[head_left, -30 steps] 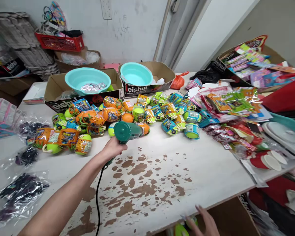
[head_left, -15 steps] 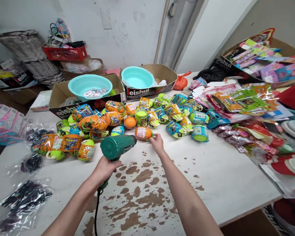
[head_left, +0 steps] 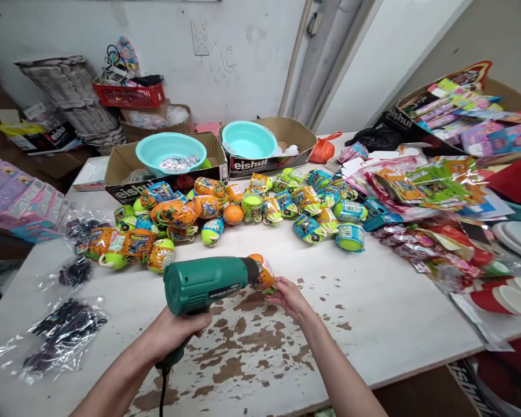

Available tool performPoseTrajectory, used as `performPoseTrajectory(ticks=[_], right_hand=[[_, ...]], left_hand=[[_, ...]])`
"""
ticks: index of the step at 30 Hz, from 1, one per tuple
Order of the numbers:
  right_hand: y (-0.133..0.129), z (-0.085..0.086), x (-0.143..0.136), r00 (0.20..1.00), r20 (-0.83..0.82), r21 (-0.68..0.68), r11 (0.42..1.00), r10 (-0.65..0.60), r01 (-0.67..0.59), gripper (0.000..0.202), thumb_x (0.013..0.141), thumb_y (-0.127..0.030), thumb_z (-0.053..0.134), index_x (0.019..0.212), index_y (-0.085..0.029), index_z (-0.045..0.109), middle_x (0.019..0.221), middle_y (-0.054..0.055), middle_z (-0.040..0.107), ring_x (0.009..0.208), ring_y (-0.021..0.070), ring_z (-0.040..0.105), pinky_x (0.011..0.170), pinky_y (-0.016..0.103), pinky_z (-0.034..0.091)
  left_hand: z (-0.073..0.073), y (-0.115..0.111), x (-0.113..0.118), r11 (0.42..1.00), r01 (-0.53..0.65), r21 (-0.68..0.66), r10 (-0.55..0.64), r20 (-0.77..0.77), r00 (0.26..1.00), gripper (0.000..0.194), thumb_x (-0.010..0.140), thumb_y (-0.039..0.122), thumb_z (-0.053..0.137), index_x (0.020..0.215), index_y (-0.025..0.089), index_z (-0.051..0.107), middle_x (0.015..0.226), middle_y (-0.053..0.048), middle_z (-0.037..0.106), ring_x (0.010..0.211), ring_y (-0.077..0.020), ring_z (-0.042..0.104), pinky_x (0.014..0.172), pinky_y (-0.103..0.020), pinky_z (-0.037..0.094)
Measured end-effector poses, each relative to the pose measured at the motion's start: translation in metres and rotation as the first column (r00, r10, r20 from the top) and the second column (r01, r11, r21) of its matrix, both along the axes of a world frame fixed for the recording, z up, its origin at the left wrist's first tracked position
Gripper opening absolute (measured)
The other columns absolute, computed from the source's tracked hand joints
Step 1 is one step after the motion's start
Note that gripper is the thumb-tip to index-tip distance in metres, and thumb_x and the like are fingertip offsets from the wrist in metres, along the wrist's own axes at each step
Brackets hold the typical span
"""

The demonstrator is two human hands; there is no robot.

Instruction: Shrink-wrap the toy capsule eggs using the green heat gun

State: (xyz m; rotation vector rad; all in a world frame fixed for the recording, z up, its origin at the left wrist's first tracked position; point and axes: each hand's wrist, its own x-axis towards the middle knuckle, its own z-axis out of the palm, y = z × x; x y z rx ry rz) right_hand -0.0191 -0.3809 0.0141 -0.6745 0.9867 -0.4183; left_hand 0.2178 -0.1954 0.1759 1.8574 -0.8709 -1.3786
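Note:
My left hand (head_left: 178,330) is wrapped round the handle of a green heat gun (head_left: 208,281), whose dark nozzle points right. Right at the nozzle is an orange plastic egg (head_left: 264,272) in a printed wrapper, tilted, partly hidden behind the nozzle tip. My right hand (head_left: 289,296) pinches this egg at its lower end, above the table. Behind them lies a long heap of wrapped toy eggs (head_left: 252,205) in orange, green and blue.
Two turquoise basins (head_left: 171,152) rest on cardboard boxes (head_left: 269,168) at the back. Bagged dark items (head_left: 61,336) lie left. Colourful packets (head_left: 434,185) and paper cups (head_left: 499,301) crowd the right. The white table (head_left: 382,307) has peeling brown patches; a black cord hangs from the gun.
My right hand has lifted the orange egg off the table and brought it nearer. The heat gun has come closer to me, its nozzle now against or just before the egg. The view has shifted slightly.

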Motion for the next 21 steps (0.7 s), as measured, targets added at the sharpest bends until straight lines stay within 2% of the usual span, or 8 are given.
performPoseTrajectory(ticks=[5, 9, 11, 14, 16, 19, 21], right_hand=[[0.006, 0.01, -0.016, 0.996, 0.09, 0.007, 1.0, 0.003, -0.004, 0.025, 0.07, -0.025, 0.07, 0.087, -0.019, 0.052, 0.075, 0.003, 0.071, 0.06, 0.0159, 0.069, 0.058, 0.026, 0.058], [0.011, 0.011, -0.025, 0.993, 0.115, -0.011, 1.0, 0.003, -0.001, 0.032, 0.068, -0.028, 0.072, 0.092, -0.019, 0.053, 0.077, 0.003, 0.07, 0.06, 0.0162, 0.068, 0.06, 0.028, 0.058], [0.015, 0.01, -0.027, 0.989, 0.147, -0.008, 1.0, 0.005, -0.004, 0.035, 0.068, -0.03, 0.073, 0.096, -0.019, 0.054, 0.077, 0.003, 0.07, 0.061, 0.0161, 0.068, 0.062, 0.029, 0.058], [0.021, 0.007, -0.028, 0.984, 0.177, 0.024, 0.999, -0.034, 0.03, 0.036, 0.068, -0.032, 0.074, 0.097, -0.02, 0.056, 0.08, 0.003, 0.07, 0.063, 0.0164, 0.068, 0.066, 0.031, 0.058], [0.024, 0.007, -0.026, 0.984, 0.16, 0.026, 0.997, -0.076, 0.072, 0.034, 0.067, -0.033, 0.074, 0.094, -0.021, 0.056, 0.08, 0.003, 0.07, 0.064, 0.0166, 0.068, 0.068, 0.032, 0.058], [0.029, 0.01, -0.022, 0.997, 0.044, -0.084, 0.994, -0.065, 0.068, 0.033, 0.066, -0.036, 0.074, 0.089, -0.021, 0.056, 0.077, 0.001, 0.069, 0.064, 0.0162, 0.067, 0.066, 0.032, 0.057], [0.033, 0.015, -0.022, 0.998, -0.064, -0.215, 0.976, 0.01, -0.024, 0.032, 0.066, -0.038, 0.073, 0.088, -0.021, 0.057, 0.07, -0.002, 0.066, 0.063, 0.0159, 0.065, 0.062, 0.03, 0.055]], left_hand=[[0.006, 0.01, 0.0, 0.996, -0.093, -0.007, 0.093, 0.068, 0.993, 0.017, 0.066, 0.034, 0.061, 0.064, 0.019, 0.055, 0.06, 0.001, 0.053, 0.059, -0.016, 0.047, 0.058, -0.028, 0.04], [0.013, 0.023, -0.003, 1.0, -0.001, 0.008, 0.001, -0.053, 0.999, 0.016, 0.067, 0.033, 0.061, 0.063, 0.019, 0.055, 0.063, 0.0, 0.053, 0.06, -0.0154, 0.046, 0.059, -0.028, 0.04], [0.012, 0.026, -0.005, 1.0, 0.003, -0.013, -0.004, -0.096, 0.995, 0.015, 0.068, 0.032, 0.06, 0.066, 0.018, 0.056, 0.066, -0.001, 0.054, 0.062, -0.0153, 0.046, 0.06, -0.028, 0.04], [0.007, 0.03, -0.006, 0.998, -0.067, 0.007, 0.067, -0.025, 0.997, 0.014, 0.069, 0.032, 0.059, 0.068, 0.018, 0.056, 0.063, 0.001, 0.053, 0.06, -0.0149, 0.045, 0.057, -0.027, 0.039], [0.005, 0.035, -0.008, 0.997, -0.061, 0.04, 0.06, 0.03, 0.998, 0.013, 0.068, 0.03, 0.059, 0.066, 0.019, 0.055, 0.06, 0.002, 0.051, 0.059, -0.0146, 0.044, 0.056, -0.027, 0.038], [0.006, 0.04, -0.014, 0.999, 0.0, 0.034, 0.001, -0.04, 0.999, 0.011, 0.065, 0.028, 0.06, 0.064, 0.019, 0.055, 0.061, 0.002, 0.052, 0.06, -0.0147, 0.046, 0.057, -0.026, 0.039], [0.008, 0.038, -0.016, 1.0, -0.007, -0.009, 0.006, -0.098, 0.995, 0.011, 0.065, 0.028, 0.06, 0.062, 0.019, 0.055, 0.062, 0.001, 0.053, 0.061, -0.015, 0.047, 0.059, -0.026, 0.04]])
